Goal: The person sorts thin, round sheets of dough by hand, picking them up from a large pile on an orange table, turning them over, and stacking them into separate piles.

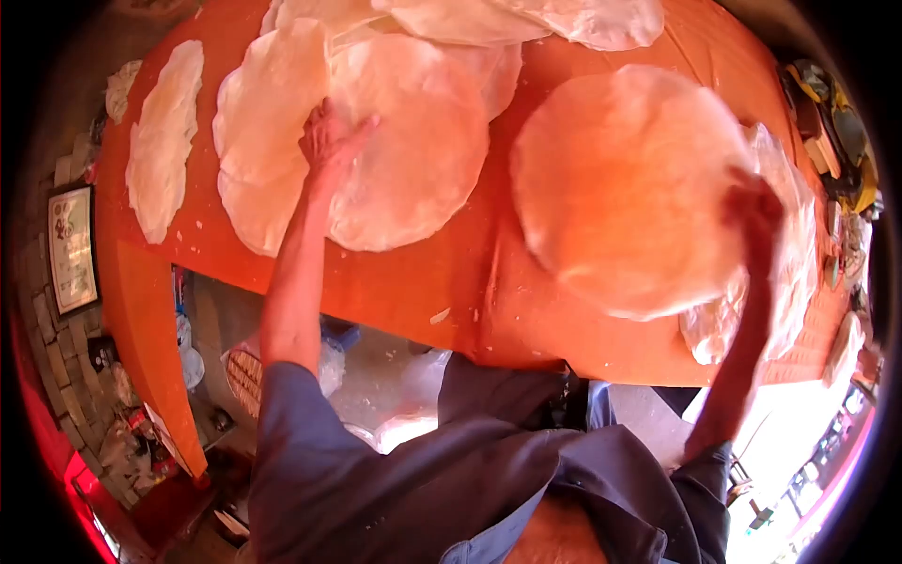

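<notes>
Thin round pale sheets lie on an orange-covered table (395, 291). My left hand (331, 141) rests over two overlapping round sheets (409, 141), its thumb spread away from the other fingers. At the right, my right hand (752, 211) has its fingers closed at the right edge of a large round sheet (629, 188), which looks slightly blurred. Part of a crumpled, shiny clear plastic-like sheet (789, 244) shows beneath and beyond that hand. The fingertips of my right hand are smeared.
More pale sheets (592, 19) overlap at the table's far edge, and a narrow one (167, 141) lies at the left. A framed picture (72, 249) stands by bricks at the far left. Assorted items (832, 132) sit beyond the table's right edge.
</notes>
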The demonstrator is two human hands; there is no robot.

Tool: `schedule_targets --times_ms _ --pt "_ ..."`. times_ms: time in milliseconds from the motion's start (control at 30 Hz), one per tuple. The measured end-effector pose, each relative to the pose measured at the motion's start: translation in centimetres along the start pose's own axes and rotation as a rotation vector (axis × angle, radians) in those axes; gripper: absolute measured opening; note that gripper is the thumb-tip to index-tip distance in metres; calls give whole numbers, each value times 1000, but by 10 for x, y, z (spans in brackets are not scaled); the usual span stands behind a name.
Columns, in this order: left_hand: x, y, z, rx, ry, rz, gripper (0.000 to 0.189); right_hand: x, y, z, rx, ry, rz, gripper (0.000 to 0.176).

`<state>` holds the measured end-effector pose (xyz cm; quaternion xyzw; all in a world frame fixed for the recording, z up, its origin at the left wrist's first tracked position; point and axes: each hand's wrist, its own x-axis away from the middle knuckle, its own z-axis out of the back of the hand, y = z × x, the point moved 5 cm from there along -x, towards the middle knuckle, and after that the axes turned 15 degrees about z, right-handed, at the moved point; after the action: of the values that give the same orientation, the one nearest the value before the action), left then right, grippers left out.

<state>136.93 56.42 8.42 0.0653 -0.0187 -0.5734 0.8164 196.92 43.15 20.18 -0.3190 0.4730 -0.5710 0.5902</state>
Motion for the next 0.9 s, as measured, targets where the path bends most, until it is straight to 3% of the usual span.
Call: schedule_targets --times_ms 33,67,133,200,233,267,367,400,467,500,533,567,600,633,667,700,733,767,800,833,900 --pt "-14 3 -2 -24 -18 -21 86 -6 -9 41 185 10 -31 29" --pt "-9 19 17 -71 -239 75 72 -11 -9 103 226 7 10 32" --pt "-18 9 12 -134 -219 88 63 -14 -26 218 472 91 94 35" --pt "-27 1 13 -125 -182 72 55 -18 -100 224 755 286 239 26" --pt "-30 0 15 -82 -159 51 52 -20 -145 188 831 378 337 17" --pt "-35 -3 19 -36 -132 32 49 -19 -152 195 1198 250 653 18" --pt "-63 -49 19 450 -295 69 43 -9 -92 220 902 427 -241 34" --pt "-63 -55 29 498 -331 99 43 -4 -47 238 990 181 -133 35" --pt "-58 -70 62 522 -354 84 44 9 -24 140 391 -19 -250 29" --pt "-57 -81 71 445 -215 -94 46 11 9 102 432 -139 -14 23" --pt "-31 -61 96 480 -264 -52 47 15 34 67 469 -256 228 18" --pt "11 -33 123 511 -313 -3 48 24 1 -14 253 -244 -231 22" --pt "45 -21 129 536 -343 0 48 40 45 -66 -170 -167 -224 26" --pt "75 -6 131 567 -370 -4 48 43 12 -122 -179 -323 -300 32" --pt "113 13 130 595 -377 -84 47 52 7 -169 -408 -376 -442 43" --pt "150 39 132 530 -558 -3 46 62 -2 -207 -580 -376 -567 60" --pt "182 58 124 662 -468 -240 43 71 -4 -237 -757 -327 -697 74" --pt "213 75 117 520 -747 -126 39 77 0 -258 -927 -337 -746 72" --pt "235 95 111 621 -713 -303 36 82 5 -268 -1093 -343 -790 71" --pt "255 108 101 724 -665 -482 34 88 19 -266 -1000 -298 -804 70" --pt "285 104 69 715 -829 -370 32 98 37 -255 -892 -246 -827 63"
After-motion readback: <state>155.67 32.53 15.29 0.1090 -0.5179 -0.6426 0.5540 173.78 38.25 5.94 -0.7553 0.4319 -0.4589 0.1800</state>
